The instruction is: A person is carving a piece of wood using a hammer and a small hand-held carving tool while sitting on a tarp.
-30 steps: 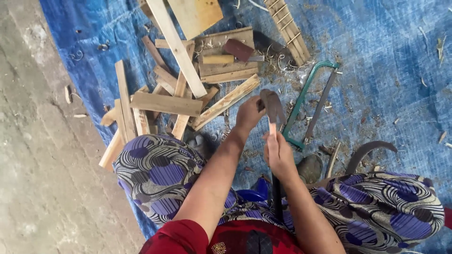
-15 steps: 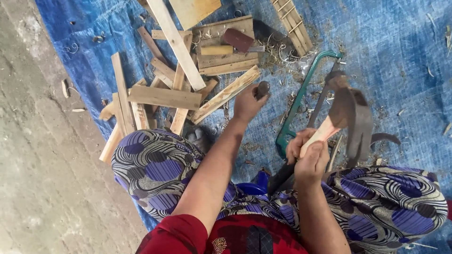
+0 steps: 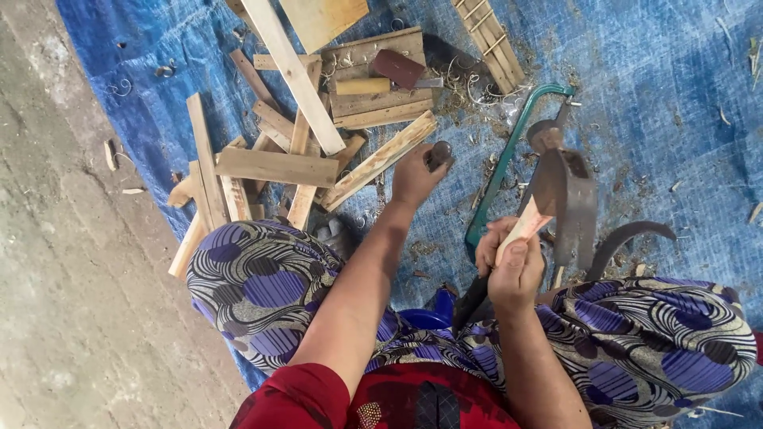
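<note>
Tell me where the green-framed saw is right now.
In the head view, the green-framed saw lies on the blue tarp, right of the wood scraps, just beyond the right hand.

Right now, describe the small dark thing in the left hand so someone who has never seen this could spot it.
Start at the blue tarpaulin spread over the ground, then find the heap of pale wooden offcuts on it. At the heap's near right edge, the left hand pinches a small dark rounded knob. Unlike the long flat pale sticks beside it, it is stubby, round and almost black.

Floor woodworking spot: offcuts [image 3: 274,165], saw [image 3: 509,159]
</note>
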